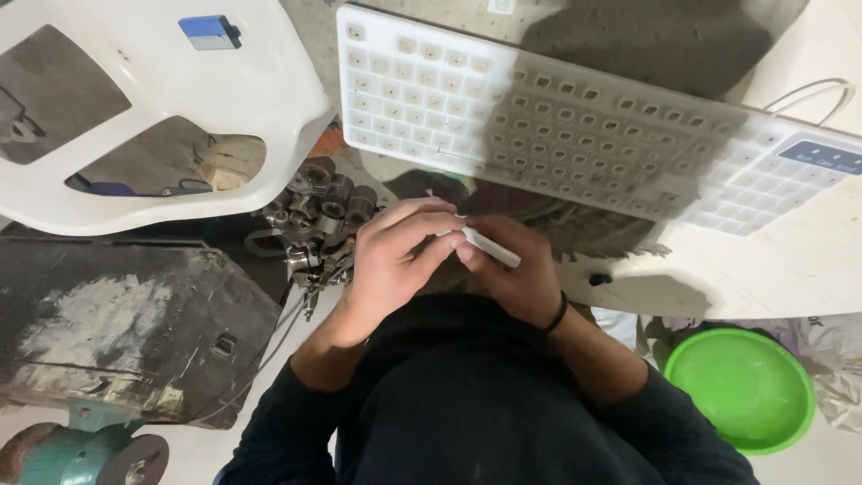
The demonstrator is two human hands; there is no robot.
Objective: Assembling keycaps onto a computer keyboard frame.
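My left hand and my right hand meet close in front of my chest, over my dark sleeves. Between their fingertips they pinch a small white flat piece, slanted down to the right. A black band circles my right wrist. Just beyond my hands lies a large white tray with a grid of many small square cells, part of it in shadow. Left of my left hand sits a pile of dark metal parts.
A white plastic chair with a small blue box on it stands at the upper left. A dark worn block lies at the left, a green bench grinder at the bottom left, and a green bowl at the lower right.
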